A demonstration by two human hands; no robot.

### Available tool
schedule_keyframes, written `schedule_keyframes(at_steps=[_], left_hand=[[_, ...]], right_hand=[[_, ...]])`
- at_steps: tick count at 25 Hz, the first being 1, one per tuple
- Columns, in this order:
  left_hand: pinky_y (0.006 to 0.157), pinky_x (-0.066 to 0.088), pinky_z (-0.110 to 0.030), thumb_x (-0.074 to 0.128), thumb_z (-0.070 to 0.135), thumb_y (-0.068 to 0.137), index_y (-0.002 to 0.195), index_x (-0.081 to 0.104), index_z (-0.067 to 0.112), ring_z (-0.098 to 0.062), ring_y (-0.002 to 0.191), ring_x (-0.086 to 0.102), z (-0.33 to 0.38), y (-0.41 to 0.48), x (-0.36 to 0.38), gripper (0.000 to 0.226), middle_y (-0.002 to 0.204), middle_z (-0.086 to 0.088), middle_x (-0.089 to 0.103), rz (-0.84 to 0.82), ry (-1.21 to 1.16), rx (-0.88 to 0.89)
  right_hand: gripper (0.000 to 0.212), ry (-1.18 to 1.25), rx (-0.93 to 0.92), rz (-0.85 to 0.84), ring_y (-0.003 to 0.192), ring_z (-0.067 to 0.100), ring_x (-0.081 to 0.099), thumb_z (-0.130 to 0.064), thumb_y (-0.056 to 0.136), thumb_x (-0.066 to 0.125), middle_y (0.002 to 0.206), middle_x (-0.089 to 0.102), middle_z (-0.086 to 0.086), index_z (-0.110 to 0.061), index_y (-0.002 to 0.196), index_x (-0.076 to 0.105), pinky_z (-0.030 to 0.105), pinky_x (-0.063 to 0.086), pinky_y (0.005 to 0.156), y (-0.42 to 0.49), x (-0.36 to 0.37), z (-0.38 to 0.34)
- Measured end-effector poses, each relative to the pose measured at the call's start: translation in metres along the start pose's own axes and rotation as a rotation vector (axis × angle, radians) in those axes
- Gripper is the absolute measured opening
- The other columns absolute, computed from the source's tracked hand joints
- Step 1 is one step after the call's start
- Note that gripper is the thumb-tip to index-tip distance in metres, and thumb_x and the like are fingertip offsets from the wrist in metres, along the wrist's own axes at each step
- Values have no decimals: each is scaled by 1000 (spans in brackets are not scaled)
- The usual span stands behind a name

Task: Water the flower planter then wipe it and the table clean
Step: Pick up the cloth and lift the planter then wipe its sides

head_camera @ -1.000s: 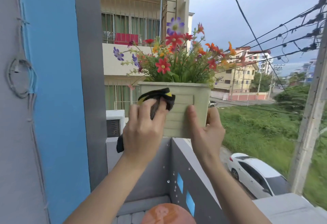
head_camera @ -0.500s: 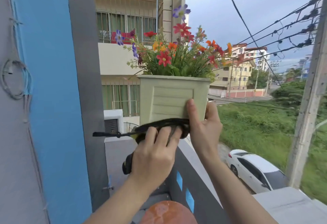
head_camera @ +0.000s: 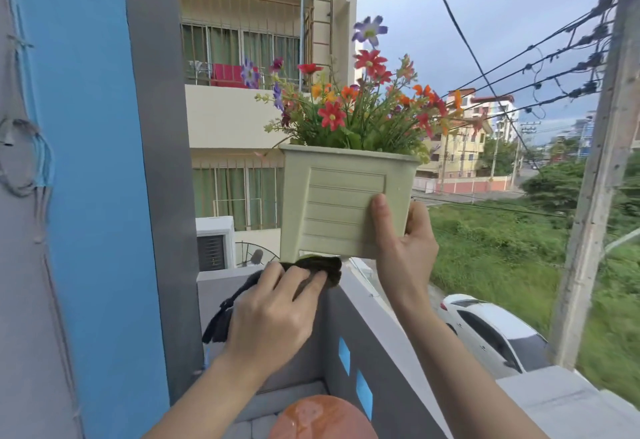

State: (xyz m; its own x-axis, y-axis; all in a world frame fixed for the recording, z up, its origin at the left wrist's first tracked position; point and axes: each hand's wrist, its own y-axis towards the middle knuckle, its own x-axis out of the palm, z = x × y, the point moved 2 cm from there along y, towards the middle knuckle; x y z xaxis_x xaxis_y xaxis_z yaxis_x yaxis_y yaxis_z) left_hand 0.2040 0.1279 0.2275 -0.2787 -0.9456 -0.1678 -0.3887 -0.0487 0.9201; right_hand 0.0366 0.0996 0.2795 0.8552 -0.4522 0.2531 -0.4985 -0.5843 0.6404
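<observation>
The left hand [head_camera: 273,314] pressed a dark cloth [head_camera: 311,267] with flattened fingers against the underside of the pale green planter [head_camera: 343,210], which the right hand [head_camera: 403,248] held lifted above the grey parapet wall [head_camera: 367,327], thumb on the slatted front, fingers wrapped behind. To wipe the base well, I judged the planter should stay level and firmly gripped while the cloth swept its full width. No brand, label or writing was readable.

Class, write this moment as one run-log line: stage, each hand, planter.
stage: wiping planter base | left hand: presses dark cloth under planter | right hand: grips planter's lower right corner | planter: raised above ledge
</observation>
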Motion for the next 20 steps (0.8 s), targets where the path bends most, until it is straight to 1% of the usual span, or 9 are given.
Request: schedule_keyframes(at_steps=[2,4,6,7,10,12,15,17,20], left_hand=[[56,42,-24,68,8,79,90,77,15,-21,62,50,-10,14,-17,16,77,-3,69,152,-12,8],[59,39,-24,67,8,82,93,76,16,-22,68,46,-27,35,-24,16,85,-4,71,238,52,-32],[58,38,-25,65,9,86,99,74,20,-22,72,44,-44,63,-19,20,95,1,72,231,70,-74],[54,37,-25,66,10,86,101,74,22,-22,73,45,-46,76,-15,21,97,4,72,225,70,-52],[48,37,-25,68,11,82,102,72,26,-20,72,45,-31,101,-4,25,97,10,70,176,72,126],[48,38,-25,66,10,82,104,71,26,-19,73,43,-33,102,-2,27,99,9,70,128,68,208],[44,38,-24,67,7,79,102,72,24,-20,72,42,-51,92,-3,29,95,5,70,97,85,181],[44,35,-24,67,8,79,99,73,23,-21,70,43,-49,88,-4,26,91,3,69,115,94,137],[48,34,-26,56,9,88,103,72,23,-21,71,44,-27,95,-4,26,95,4,70,123,95,190]], right_hand=[[47,-24,-5,-4,59,7,44,-54,80,63,69,57,8,-8,80,51,27,37,59,3,-4,1],[48,-44,-27,-24,59,8,42,-54,80,64,72,58,14,-8,78,49,26,35,56,3,-6,-1],[48,-54,-53,-51,58,8,40,-53,81,66,70,55,14,-8,76,47,25,34,55,-2,-5,-2],[50,-61,-61,-53,56,7,38,-54,80,66,67,53,12,-9,76,46,24,33,54,-4,-4,-1],[53,-78,-56,-15,52,4,35,-56,77,62,60,46,5,-6,75,45,22,31,52,-7,-1,2],[50,-65,-22,-4,54,5,37,-55,78,63,63,50,8,-7,76,47,24,34,54,-6,-3,5],[50,-81,3,-25,57,8,38,-55,79,64,66,50,10,-8,75,46,31,34,57,-7,-10,10],[56,-108,-28,-39,57,11,37,-60,76,61,67,50,14,-7,75,43,30,32,55,-9,-10,12],[60,-144,-63,-57,59,23,42,-66,73,57,69,53,18,-8,75,42,32,36,55,-12,-3,11]])
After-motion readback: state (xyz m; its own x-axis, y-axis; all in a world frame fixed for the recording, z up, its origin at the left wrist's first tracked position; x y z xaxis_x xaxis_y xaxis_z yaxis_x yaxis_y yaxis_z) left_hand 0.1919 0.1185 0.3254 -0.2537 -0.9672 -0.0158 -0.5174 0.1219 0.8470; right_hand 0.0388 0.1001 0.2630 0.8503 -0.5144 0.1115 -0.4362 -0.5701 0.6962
